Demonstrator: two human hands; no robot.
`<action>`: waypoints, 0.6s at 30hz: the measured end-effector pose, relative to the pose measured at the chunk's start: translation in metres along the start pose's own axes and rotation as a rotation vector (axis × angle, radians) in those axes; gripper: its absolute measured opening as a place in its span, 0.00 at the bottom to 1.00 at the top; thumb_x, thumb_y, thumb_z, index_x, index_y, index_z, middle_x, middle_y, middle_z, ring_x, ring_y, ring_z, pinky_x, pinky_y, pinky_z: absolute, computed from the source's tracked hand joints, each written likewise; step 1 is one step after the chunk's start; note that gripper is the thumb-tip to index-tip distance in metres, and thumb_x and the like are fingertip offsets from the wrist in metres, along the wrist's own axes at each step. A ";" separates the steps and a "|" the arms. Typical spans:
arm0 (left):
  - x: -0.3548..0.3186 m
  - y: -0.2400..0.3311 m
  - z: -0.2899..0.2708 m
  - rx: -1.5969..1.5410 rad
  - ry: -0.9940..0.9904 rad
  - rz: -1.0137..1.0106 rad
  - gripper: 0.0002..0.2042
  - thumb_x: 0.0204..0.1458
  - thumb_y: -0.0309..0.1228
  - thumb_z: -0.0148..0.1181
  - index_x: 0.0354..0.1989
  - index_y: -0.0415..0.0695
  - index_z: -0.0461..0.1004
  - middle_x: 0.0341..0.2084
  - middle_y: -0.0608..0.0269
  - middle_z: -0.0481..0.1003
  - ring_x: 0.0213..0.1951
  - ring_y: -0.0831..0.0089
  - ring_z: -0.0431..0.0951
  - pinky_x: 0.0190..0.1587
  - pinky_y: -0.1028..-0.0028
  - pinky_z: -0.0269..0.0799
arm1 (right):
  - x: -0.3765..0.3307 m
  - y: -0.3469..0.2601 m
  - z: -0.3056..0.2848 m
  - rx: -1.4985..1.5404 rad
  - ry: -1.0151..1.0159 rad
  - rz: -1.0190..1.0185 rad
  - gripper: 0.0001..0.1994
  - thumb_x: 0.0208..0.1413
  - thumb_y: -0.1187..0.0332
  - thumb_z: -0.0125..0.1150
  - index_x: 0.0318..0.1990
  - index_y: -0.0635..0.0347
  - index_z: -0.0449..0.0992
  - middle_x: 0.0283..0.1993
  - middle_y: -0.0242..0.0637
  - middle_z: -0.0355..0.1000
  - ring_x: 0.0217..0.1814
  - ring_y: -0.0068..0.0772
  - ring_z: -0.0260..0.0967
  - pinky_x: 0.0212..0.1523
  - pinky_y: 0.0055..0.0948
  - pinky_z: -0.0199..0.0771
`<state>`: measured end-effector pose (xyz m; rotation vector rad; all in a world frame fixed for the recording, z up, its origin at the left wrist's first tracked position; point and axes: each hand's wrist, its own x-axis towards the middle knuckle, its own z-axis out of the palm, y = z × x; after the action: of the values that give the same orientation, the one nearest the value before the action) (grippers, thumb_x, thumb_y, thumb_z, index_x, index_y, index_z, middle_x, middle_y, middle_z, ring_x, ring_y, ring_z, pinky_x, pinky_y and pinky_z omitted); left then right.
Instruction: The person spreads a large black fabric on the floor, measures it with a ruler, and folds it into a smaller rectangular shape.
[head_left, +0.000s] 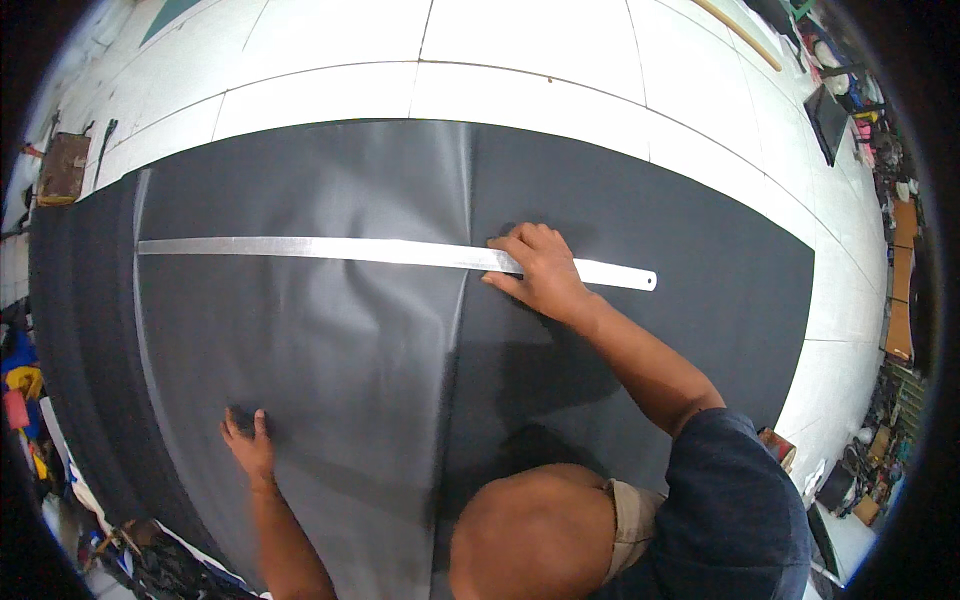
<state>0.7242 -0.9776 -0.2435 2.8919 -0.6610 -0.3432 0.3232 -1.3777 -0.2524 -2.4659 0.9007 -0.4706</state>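
A long silver metal ruler (380, 250) lies across a large dark grey sheet (620, 390) that looks like vinyl or leatherette. My right hand (540, 270) grips the ruler toward its right end, thumb at the near edge and fingers over the far edge. The ruler's holed end sticks out to the right of that hand. Lower left, my left hand (250, 445) rests on the sheet with thumb and fingers apart. Between them is a dark patch, perhaps only shadow. A crease runs down the sheet's middle, crossing under the ruler.
My bent knee (530, 530) is on or over the sheet's near side. The sheet's left part lies in folds or a roll (90, 300). White floor tiles (520, 30) surround it. A brown box (64, 168) stands far left; clutter (880, 440) lines the right side.
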 end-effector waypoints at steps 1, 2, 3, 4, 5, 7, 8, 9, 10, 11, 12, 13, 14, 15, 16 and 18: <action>-0.008 0.008 0.004 -0.010 0.038 0.051 0.36 0.52 0.47 0.62 0.64 0.40 0.58 0.64 0.38 0.52 0.66 0.46 0.52 0.65 0.54 0.51 | 0.000 0.000 0.001 -0.003 -0.008 0.007 0.19 0.46 0.57 0.68 0.45 0.53 0.75 0.39 0.36 0.67 0.43 0.40 0.64 0.43 0.39 0.63; -0.017 0.020 0.009 -0.023 0.076 0.103 0.35 0.52 0.46 0.62 0.64 0.39 0.58 0.64 0.38 0.52 0.66 0.46 0.53 0.65 0.54 0.52 | 0.000 0.000 0.000 0.004 -0.007 0.008 0.19 0.46 0.57 0.68 0.45 0.53 0.75 0.39 0.36 0.67 0.43 0.40 0.64 0.43 0.39 0.62; -0.028 0.034 0.016 -0.009 0.082 0.165 0.33 0.52 0.44 0.62 0.63 0.39 0.59 0.64 0.38 0.53 0.65 0.45 0.53 0.65 0.54 0.52 | 0.000 0.000 0.000 0.010 -0.006 0.011 0.19 0.46 0.57 0.68 0.45 0.53 0.75 0.39 0.36 0.67 0.43 0.40 0.64 0.43 0.39 0.62; -0.042 0.052 0.022 0.006 0.087 0.225 0.32 0.53 0.43 0.61 0.63 0.39 0.60 0.63 0.38 0.54 0.65 0.45 0.54 0.64 0.53 0.52 | 0.001 0.000 0.001 0.018 -0.006 0.013 0.19 0.46 0.57 0.68 0.45 0.53 0.75 0.39 0.36 0.67 0.43 0.40 0.64 0.43 0.38 0.62; -0.057 0.081 0.025 -0.058 0.041 0.240 0.32 0.52 0.43 0.62 0.62 0.39 0.60 0.63 0.38 0.54 0.65 0.44 0.53 0.64 0.54 0.52 | 0.000 0.001 0.002 0.013 -0.004 0.015 0.19 0.46 0.57 0.68 0.45 0.53 0.75 0.39 0.36 0.67 0.43 0.40 0.64 0.43 0.38 0.62; -0.092 0.138 0.025 -0.161 -0.036 0.284 0.32 0.52 0.43 0.62 0.62 0.39 0.61 0.64 0.37 0.53 0.66 0.42 0.52 0.65 0.53 0.50 | -0.002 0.002 0.002 0.004 -0.003 0.018 0.19 0.47 0.57 0.68 0.45 0.53 0.75 0.40 0.37 0.67 0.43 0.40 0.64 0.43 0.38 0.61; -0.109 0.158 0.027 -0.200 -0.064 0.317 0.32 0.51 0.42 0.62 0.62 0.40 0.61 0.64 0.36 0.52 0.66 0.42 0.51 0.66 0.52 0.48 | -0.002 0.003 0.002 0.009 0.014 0.010 0.19 0.46 0.57 0.69 0.45 0.53 0.75 0.39 0.36 0.66 0.42 0.40 0.63 0.42 0.38 0.61; -0.125 0.172 0.033 -0.186 -0.119 0.363 0.33 0.51 0.43 0.62 0.63 0.40 0.61 0.65 0.36 0.50 0.67 0.41 0.48 0.66 0.51 0.45 | -0.003 0.004 0.003 0.013 0.033 0.001 0.20 0.45 0.57 0.70 0.45 0.53 0.75 0.38 0.35 0.66 0.41 0.39 0.63 0.42 0.37 0.61; -0.138 0.184 0.038 -0.168 -0.170 0.407 0.34 0.51 0.43 0.62 0.63 0.40 0.60 0.66 0.36 0.48 0.67 0.41 0.46 0.67 0.49 0.41 | -0.002 0.004 0.005 0.021 0.053 -0.010 0.20 0.45 0.57 0.70 0.44 0.53 0.76 0.37 0.34 0.65 0.40 0.39 0.62 0.42 0.37 0.60; -0.150 0.196 0.041 -0.143 -0.203 0.440 0.34 0.52 0.44 0.61 0.64 0.40 0.58 0.66 0.36 0.47 0.68 0.40 0.45 0.67 0.48 0.39 | -0.001 0.004 0.005 0.025 0.050 -0.006 0.20 0.45 0.57 0.70 0.44 0.53 0.76 0.37 0.35 0.65 0.41 0.39 0.62 0.42 0.37 0.60; -0.162 0.208 0.041 -0.120 -0.239 0.463 0.35 0.52 0.44 0.60 0.65 0.40 0.57 0.67 0.36 0.46 0.68 0.40 0.43 0.67 0.47 0.37 | 0.000 0.002 0.005 0.030 0.039 -0.005 0.20 0.45 0.57 0.70 0.44 0.53 0.76 0.37 0.35 0.65 0.41 0.39 0.62 0.42 0.37 0.60; -0.169 0.214 0.042 -0.096 -0.275 0.486 0.35 0.52 0.45 0.59 0.66 0.40 0.56 0.67 0.36 0.44 0.68 0.40 0.42 0.67 0.46 0.35 | 0.001 0.000 0.006 0.035 0.027 -0.003 0.20 0.45 0.57 0.70 0.44 0.53 0.76 0.37 0.35 0.65 0.41 0.39 0.62 0.42 0.38 0.60; -0.174 0.217 0.047 -0.073 -0.274 0.496 0.36 0.53 0.45 0.58 0.67 0.41 0.54 0.68 0.36 0.43 0.69 0.40 0.40 0.67 0.46 0.33 | 0.000 0.000 0.005 0.033 0.035 -0.004 0.20 0.45 0.57 0.70 0.44 0.53 0.76 0.37 0.35 0.65 0.41 0.39 0.62 0.42 0.38 0.60; -0.177 0.216 0.056 -0.050 -0.273 0.506 0.37 0.54 0.46 0.57 0.68 0.41 0.52 0.68 0.37 0.41 0.69 0.40 0.38 0.67 0.45 0.31 | 0.000 0.000 0.005 0.031 0.042 -0.005 0.20 0.45 0.58 0.70 0.44 0.54 0.76 0.37 0.35 0.65 0.41 0.39 0.62 0.42 0.38 0.60; -0.180 0.216 0.063 -0.026 -0.272 0.514 0.37 0.54 0.46 0.56 0.69 0.42 0.50 0.69 0.37 0.40 0.70 0.40 0.36 0.67 0.45 0.30 | 0.000 0.000 0.004 0.029 0.048 -0.006 0.20 0.45 0.58 0.70 0.44 0.54 0.76 0.37 0.35 0.65 0.41 0.39 0.62 0.42 0.38 0.60; -0.178 0.214 0.074 0.026 -0.294 0.491 0.38 0.55 0.49 0.53 0.69 0.42 0.48 0.69 0.37 0.38 0.70 0.40 0.35 0.67 0.44 0.29 | -0.001 0.002 0.006 0.018 0.051 -0.004 0.20 0.44 0.58 0.71 0.44 0.53 0.76 0.38 0.35 0.66 0.41 0.39 0.63 0.42 0.37 0.60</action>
<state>0.4621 -1.0970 -0.2380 2.5982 -1.3890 -0.6914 0.3240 -1.3762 -0.2582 -2.4498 0.9075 -0.5437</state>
